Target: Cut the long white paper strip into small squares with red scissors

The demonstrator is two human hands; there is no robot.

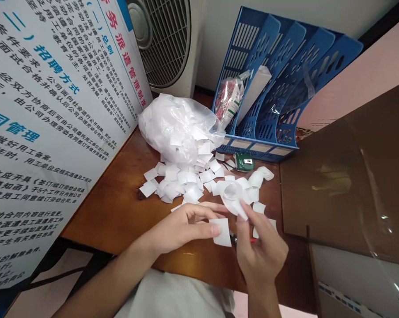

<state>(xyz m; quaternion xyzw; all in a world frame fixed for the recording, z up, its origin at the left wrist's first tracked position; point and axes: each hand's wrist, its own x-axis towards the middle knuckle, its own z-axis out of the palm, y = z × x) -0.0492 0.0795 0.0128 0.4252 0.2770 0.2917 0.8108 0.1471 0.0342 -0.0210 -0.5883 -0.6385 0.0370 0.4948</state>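
My left hand (182, 226) holds a small square of white paper (223, 237) between thumb and fingers. With thumb and forefinger, my right hand (264, 251) pinches the end of a curled white paper strip (233, 194). A tool with a bit of red (253, 240) shows partly behind the right hand; its kind is hidden. Beyond both hands, a pile of white paper squares (174, 187) spreads over the brown wooden table (119, 194). More squares spill from a clear plastic bag (176, 119) at the back of the pile.
A green tape measure (245, 162) lies before a blue file rack (285, 152) holding a plastic packet (230, 99). A printed board (53, 132) stands along the left, a grey fan-like unit (166, 44) behind. At right is a brown panel (338, 176).
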